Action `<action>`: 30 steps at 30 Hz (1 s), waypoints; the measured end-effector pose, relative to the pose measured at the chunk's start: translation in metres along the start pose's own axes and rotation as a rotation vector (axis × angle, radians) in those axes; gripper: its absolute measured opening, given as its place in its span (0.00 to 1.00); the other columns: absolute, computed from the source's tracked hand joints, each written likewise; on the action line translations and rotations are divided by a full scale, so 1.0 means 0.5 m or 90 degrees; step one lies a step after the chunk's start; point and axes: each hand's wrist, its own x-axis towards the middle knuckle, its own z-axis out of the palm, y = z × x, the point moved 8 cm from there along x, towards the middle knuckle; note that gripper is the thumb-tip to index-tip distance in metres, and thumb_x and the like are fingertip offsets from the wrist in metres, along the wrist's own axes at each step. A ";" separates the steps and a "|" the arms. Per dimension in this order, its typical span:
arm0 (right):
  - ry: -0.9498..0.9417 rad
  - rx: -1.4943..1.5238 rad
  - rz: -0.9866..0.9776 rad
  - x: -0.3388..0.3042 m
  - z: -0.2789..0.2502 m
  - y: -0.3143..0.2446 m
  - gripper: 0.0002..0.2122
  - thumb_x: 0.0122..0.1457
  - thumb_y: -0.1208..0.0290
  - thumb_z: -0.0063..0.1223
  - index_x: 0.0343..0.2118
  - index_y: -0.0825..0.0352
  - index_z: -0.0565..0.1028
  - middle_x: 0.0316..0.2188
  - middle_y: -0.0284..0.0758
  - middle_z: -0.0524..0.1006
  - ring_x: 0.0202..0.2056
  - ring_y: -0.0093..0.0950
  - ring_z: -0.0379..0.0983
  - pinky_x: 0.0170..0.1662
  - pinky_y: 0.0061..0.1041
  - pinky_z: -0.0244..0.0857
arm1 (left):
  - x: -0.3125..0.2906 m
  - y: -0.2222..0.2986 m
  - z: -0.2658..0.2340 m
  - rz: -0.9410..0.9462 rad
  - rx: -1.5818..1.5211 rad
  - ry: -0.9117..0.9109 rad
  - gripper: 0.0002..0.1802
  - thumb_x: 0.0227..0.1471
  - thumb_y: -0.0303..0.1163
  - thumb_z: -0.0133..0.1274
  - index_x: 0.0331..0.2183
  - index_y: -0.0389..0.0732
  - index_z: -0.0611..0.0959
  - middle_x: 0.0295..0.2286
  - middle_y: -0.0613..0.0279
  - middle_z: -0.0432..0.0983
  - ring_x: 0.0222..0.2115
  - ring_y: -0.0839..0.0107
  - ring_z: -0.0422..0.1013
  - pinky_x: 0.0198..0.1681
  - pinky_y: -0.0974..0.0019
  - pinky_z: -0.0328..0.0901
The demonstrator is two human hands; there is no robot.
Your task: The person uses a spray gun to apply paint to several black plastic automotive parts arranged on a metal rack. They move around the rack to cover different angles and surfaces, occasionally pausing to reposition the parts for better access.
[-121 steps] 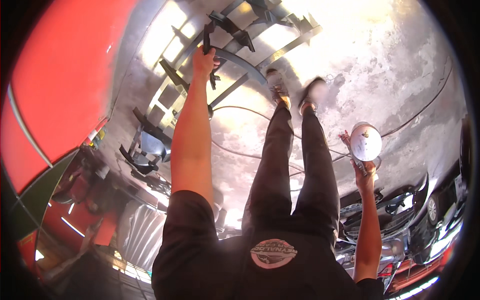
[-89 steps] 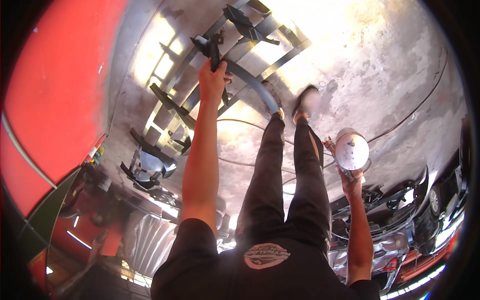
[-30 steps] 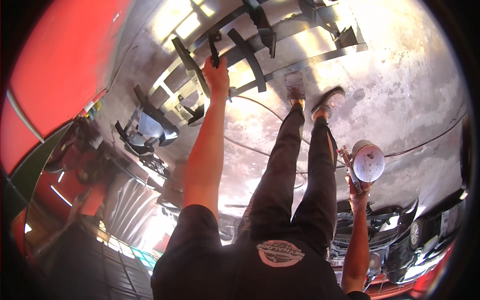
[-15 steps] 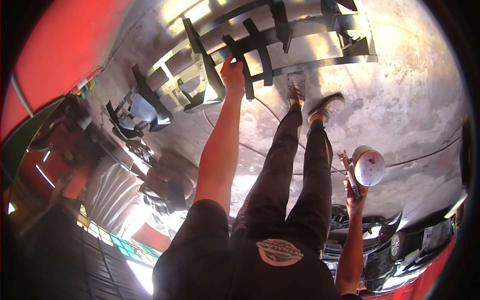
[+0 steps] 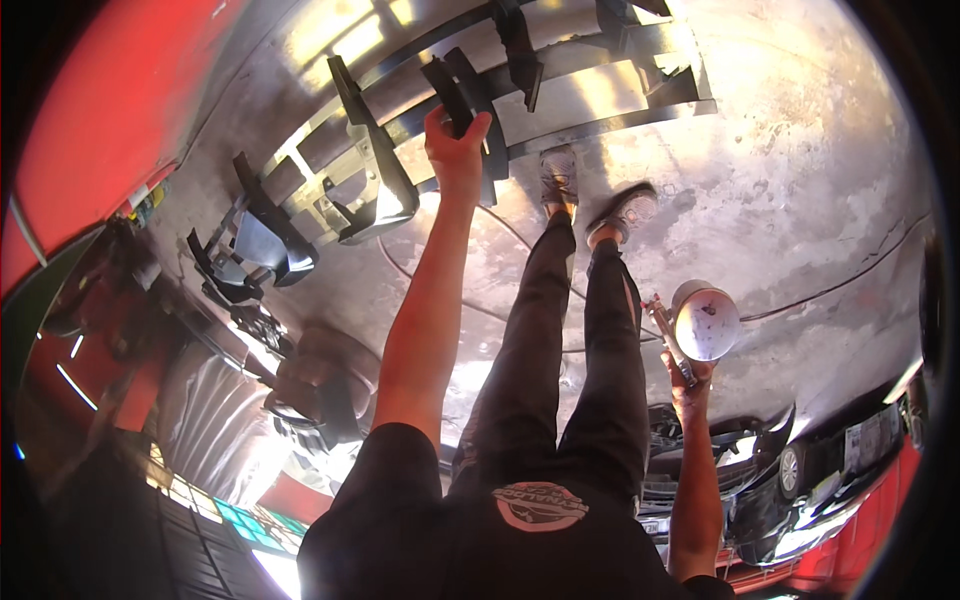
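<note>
My left hand is stretched out over a metal rack, its thumb and fingers closed around a black curved strip. A second black curved strip lies across the rack just right of it, partly overlapped by the first. Low at the right, my right hand grips a paint spray gun by its handle. The gun's round whitish cup is spotted with dark marks and faces up toward me.
More dark panels rest on the rack, with another farther right. Grey-black parts stand at the left. A hose runs over the stained concrete floor. A dark car is at lower right, a red surface at upper left.
My left hand has taken hold of the left black strip and shifted it right, against its neighbour. My right hand keeps the spray gun. The whole view has shifted slightly.
</note>
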 end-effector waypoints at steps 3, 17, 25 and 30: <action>-0.005 0.028 0.016 -0.008 0.002 0.027 0.07 0.60 0.75 0.62 0.39 0.72 0.82 0.34 0.32 0.81 0.32 0.21 0.75 0.37 0.25 0.70 | 0.026 0.051 0.063 0.132 0.023 0.079 0.32 0.45 0.36 0.74 0.45 0.34 0.75 0.31 0.60 0.78 0.31 0.67 0.73 0.38 0.63 0.68; 0.062 0.074 0.025 -0.017 -0.024 0.036 0.05 0.56 0.77 0.66 0.34 0.68 0.81 0.29 0.28 0.82 0.31 0.19 0.75 0.36 0.26 0.68 | 0.184 0.100 0.236 0.146 0.209 0.138 0.12 0.47 0.27 0.59 0.37 0.37 0.80 0.30 0.47 0.81 0.32 0.46 0.80 0.37 0.47 0.75; 0.072 0.062 -0.006 -0.005 -0.039 0.031 0.04 0.57 0.76 0.65 0.34 0.69 0.80 0.29 0.27 0.80 0.30 0.21 0.74 0.35 0.26 0.67 | 0.133 0.154 0.399 0.024 -0.031 -0.024 0.14 0.52 0.21 0.57 0.42 0.33 0.75 0.28 0.56 0.75 0.19 0.66 0.77 0.16 0.63 0.73; 0.049 0.146 0.058 -0.004 -0.037 0.090 0.05 0.61 0.73 0.61 0.35 0.69 0.80 0.32 0.29 0.80 0.32 0.22 0.75 0.36 0.25 0.67 | 0.135 0.113 0.319 0.175 0.079 0.108 0.20 0.46 0.35 0.72 0.31 0.36 0.77 0.23 0.59 0.75 0.23 0.63 0.73 0.30 0.57 0.68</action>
